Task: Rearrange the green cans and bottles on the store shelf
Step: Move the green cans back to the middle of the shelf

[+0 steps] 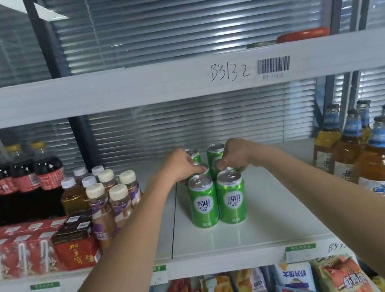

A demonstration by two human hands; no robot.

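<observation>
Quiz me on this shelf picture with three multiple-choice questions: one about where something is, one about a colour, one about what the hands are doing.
1. Where do the dark cola bottles with red labels stand?
A. far left
B. far right
C. top shelf

2. What colour are the aluminium cans in the middle?
A. blue
B. green
C. red

3. What are the left hand and right hand doing?
A. hanging free
B. gripping middle-row cans
C. holding glass bottles

Answers: 1 A, they line the shelf's left end. 2 B, their bodies are bright green. 3 B, fingers of each hand close on a can behind the front pair.
</observation>
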